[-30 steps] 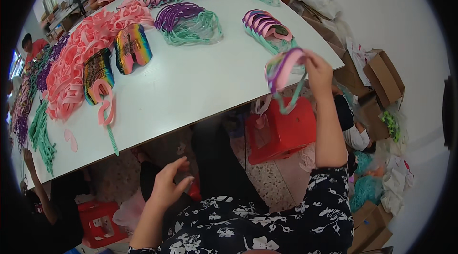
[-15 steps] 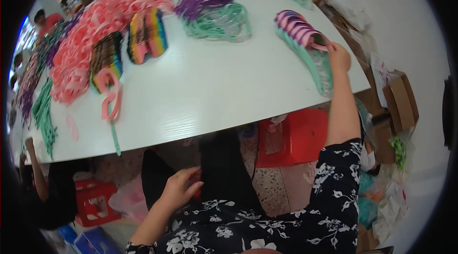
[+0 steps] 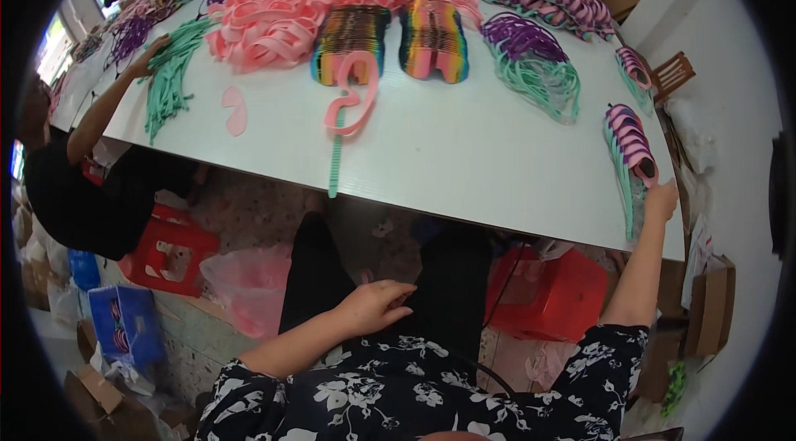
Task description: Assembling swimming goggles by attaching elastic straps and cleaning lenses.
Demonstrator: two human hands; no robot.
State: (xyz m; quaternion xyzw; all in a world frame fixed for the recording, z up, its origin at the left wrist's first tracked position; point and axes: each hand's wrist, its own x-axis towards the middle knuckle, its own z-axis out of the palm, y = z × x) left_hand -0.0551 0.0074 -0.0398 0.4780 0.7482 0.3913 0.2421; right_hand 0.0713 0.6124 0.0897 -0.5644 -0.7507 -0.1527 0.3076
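Note:
At the table's right edge, my right hand (image 3: 661, 201) is closed on the near end of a row of overlapping pink mask-like pieces with purple and mint straps (image 3: 632, 142). Its fingertips are partly hidden. My left hand (image 3: 377, 307) hovers over my lap, fingers loosely stretched and thumb apart, with nothing in it. On the table ahead lie a pink curved band with a mint strap (image 3: 365, 109) and two stacks of rainbow-edged, mask-shaped pieces (image 3: 352, 26). A bundle of purple and mint cords (image 3: 535, 68) lies nearer my right hand.
A heap of pink bands (image 3: 290, 6) covers the far middle of the white table (image 3: 464, 167). At the left, a co-worker's hand (image 3: 153, 55) touches mint straps (image 3: 170, 84). Red stools (image 3: 543, 296) and a pink plastic bag (image 3: 249, 283) stand below; cardboard boxes (image 3: 705, 308) are at the right.
The view has swung left, so the table's things appear farther right. My right hand is still at the row of pink pieces. My left hand stays over my lap.

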